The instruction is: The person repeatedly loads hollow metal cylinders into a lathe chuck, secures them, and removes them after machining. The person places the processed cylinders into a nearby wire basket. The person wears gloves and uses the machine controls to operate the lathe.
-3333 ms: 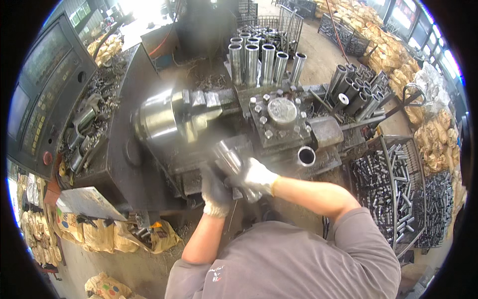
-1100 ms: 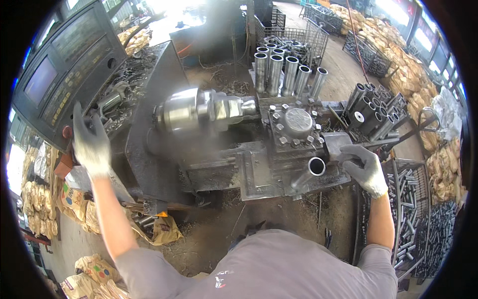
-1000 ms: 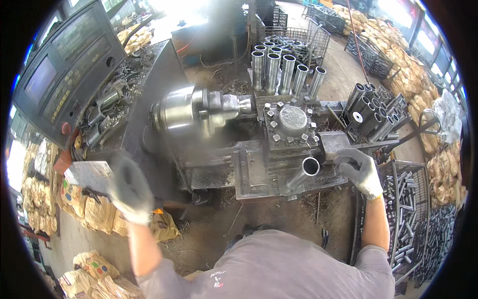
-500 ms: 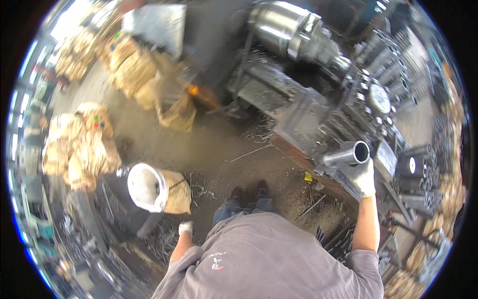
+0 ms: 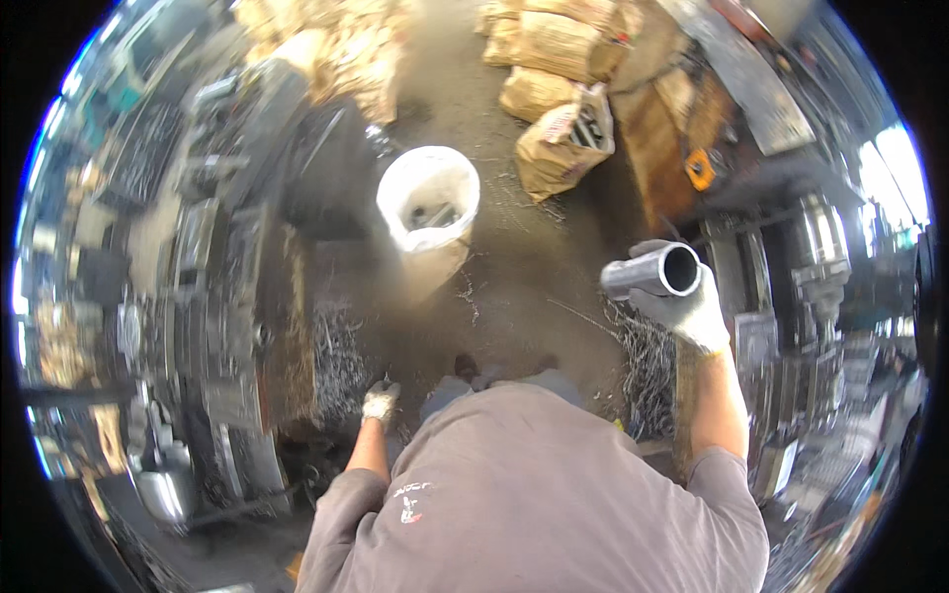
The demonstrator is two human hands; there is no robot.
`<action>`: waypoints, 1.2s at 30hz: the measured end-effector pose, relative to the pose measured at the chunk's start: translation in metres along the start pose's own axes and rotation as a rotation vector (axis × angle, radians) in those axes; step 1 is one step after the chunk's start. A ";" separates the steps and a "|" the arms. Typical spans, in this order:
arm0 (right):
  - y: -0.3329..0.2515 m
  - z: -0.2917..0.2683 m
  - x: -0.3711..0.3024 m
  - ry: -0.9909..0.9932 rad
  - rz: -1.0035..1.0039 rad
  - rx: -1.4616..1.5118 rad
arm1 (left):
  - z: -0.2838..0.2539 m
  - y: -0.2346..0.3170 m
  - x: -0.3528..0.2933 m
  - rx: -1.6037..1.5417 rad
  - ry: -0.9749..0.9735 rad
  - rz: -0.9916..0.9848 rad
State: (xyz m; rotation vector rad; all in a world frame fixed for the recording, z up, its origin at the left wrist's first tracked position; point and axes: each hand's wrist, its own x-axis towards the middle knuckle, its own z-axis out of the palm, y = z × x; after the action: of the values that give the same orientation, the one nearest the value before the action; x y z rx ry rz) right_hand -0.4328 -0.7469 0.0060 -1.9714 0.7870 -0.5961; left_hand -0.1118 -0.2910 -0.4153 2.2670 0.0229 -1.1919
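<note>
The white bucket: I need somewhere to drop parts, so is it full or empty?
Nearly empty. The bucket stands upright and open, with a few dark pieces at its bottom.

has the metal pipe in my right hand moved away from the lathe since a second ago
Yes. The metal pipe, gripped by the right hand, was at the lathe carriage; now it is lifted clear over the floor.

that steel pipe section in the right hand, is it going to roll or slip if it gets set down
The steel pipe section is round and smooth, so it would probably roll on a flat surface. Its thick wall suggests it is heavy and stiff. The gloved right hand wraps it fully, so slipping seems unlikely.
</note>
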 end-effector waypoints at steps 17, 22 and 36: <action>-0.187 0.391 0.172 -1.123 -0.746 -0.288 | 0.062 -0.242 -0.113 -0.395 0.471 -0.264; -0.224 0.527 0.187 -1.280 -0.885 0.077 | 0.087 -0.253 -0.149 -1.834 1.232 -0.635; -0.330 0.619 0.274 -1.678 -1.325 -0.192 | -0.060 -0.171 -0.320 -0.382 1.974 -1.095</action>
State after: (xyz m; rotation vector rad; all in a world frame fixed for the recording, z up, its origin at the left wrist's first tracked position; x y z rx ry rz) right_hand 0.2658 -0.4658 0.0267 -2.0648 -1.5644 0.5828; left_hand -0.3061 -0.0412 -0.2269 1.9946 2.0311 1.0938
